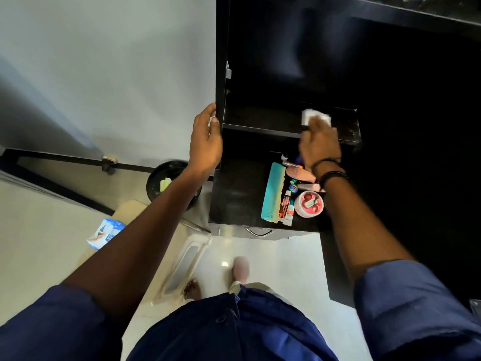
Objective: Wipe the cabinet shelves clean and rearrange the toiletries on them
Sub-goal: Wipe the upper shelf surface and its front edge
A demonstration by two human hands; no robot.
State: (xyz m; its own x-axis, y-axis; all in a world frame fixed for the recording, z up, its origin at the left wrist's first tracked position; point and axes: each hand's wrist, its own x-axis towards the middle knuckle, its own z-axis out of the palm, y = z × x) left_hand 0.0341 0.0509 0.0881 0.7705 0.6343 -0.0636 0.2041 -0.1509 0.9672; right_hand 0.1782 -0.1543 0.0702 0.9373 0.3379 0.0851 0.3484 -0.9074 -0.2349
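Observation:
A black cabinet [260, 61] stands open ahead of me. My right hand [320, 142] presses a white wipe [308, 116] flat against its upper shelf [260, 121], and the hand is blurred. My left hand [205, 136] grips the cabinet's left side panel [221, 74] at shelf height. On the black surface below [234, 194] lie a teal comb [273, 191], a small red and white tube [286, 207], a round red-lidded jar [310, 203], a pink bottle [299, 174] and other small toiletries, partly hidden by my right wrist.
A black waste bin [166, 178] sits on the floor left of the cabinet. A blue and white packet [105, 233] lies on a beige box further left. A metal drawer handle [259, 231] shows below the toiletries. My feet stand on pale tiles [286, 256].

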